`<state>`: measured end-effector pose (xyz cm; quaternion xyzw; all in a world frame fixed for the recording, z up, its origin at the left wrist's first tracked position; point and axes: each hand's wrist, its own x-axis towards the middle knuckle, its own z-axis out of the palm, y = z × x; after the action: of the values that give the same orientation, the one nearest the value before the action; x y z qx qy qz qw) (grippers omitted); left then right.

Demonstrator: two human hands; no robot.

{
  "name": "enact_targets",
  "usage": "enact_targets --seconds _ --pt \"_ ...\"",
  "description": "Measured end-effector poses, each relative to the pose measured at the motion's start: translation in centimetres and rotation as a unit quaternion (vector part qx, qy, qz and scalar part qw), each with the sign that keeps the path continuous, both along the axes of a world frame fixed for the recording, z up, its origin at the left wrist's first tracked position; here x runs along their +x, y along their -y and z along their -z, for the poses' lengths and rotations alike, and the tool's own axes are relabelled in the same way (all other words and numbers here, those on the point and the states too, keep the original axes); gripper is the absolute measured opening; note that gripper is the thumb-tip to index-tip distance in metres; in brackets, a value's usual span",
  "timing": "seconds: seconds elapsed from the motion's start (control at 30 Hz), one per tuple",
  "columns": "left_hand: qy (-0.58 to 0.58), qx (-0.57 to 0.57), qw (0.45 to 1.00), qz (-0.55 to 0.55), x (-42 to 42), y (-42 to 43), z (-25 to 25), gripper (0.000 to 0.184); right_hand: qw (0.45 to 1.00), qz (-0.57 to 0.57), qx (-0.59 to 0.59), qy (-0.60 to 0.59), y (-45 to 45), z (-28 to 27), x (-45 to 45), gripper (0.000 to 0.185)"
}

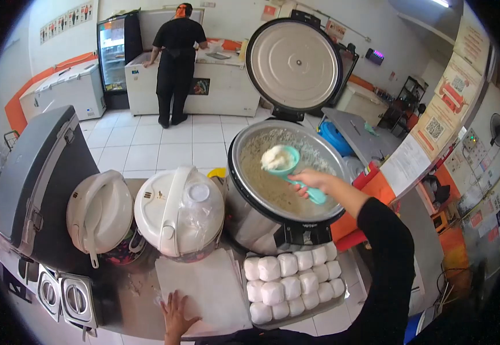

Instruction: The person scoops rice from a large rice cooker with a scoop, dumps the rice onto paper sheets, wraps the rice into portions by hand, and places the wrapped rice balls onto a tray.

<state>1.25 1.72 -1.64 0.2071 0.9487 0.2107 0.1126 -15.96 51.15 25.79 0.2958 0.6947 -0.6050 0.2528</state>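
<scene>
My right hand (pixel 307 182) grips the handle of a turquoise scoop (pixel 284 167), raised over the big open rice cooker (pixel 257 221). A mound of white rice (pixel 276 157) fills the scoop. Below it, rice (pixel 322 152) clings to the far side of the metal pot, and much of the bottom shows bare. My left hand (pixel 176 313) lies with fingers spread on a stack of white paper sheets (pixel 207 284) on the counter. To the right of the paper, a tray holds several white wrapped bundles (pixel 289 286) in rows.
The cooker's round lid (pixel 295 64) stands hinged up behind the pot. Two smaller white-lidded cookers (pixel 172 201) and a grey cooler box (pixel 37 178) line the left. Metal lidded containers (pixel 77 299) sit at the front left. A person (pixel 176 57) stands at a white chest freezer (pixel 227 92).
</scene>
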Motion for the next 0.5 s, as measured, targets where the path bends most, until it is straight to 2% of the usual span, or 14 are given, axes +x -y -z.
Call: enact_targets --seconds 0.07,0.13,0.17,0.2,0.3,0.4,0.5 --pt "0.014 0.024 1.000 -0.006 -0.2 -0.3 -1.6 0.086 0.998 0.025 0.061 0.020 -1.0 3.5 -3.1 0.017" --pt "-0.056 -0.018 0.998 0.022 0.1 -0.3 -0.8 0.083 0.994 -0.033 0.108 0.009 -2.3 6.9 -5.7 0.015" --pt "-0.053 0.015 0.998 0.028 0.0 -0.2 -1.0 0.097 0.987 -0.053 0.149 0.008 -2.1 7.9 -6.6 0.015" --pt "-0.058 0.020 0.998 0.025 -0.1 -0.5 -1.3 0.097 0.979 -0.072 0.188 0.009 -1.7 8.8 -7.3 0.015" --pt "-0.010 0.016 1.000 0.007 -0.2 -0.7 -2.1 0.094 0.978 -0.096 0.183 -0.006 -0.1 10.6 -7.9 0.018" --pt "0.057 -0.044 0.997 0.002 -0.6 -1.1 -3.3 0.092 0.977 -0.123 0.174 -0.013 0.9 11.2 -8.2 0.021" --pt "0.065 -0.065 0.996 0.003 -0.8 -1.3 -3.3 0.092 0.976 -0.151 0.154 0.013 0.1 10.6 -8.1 0.022"
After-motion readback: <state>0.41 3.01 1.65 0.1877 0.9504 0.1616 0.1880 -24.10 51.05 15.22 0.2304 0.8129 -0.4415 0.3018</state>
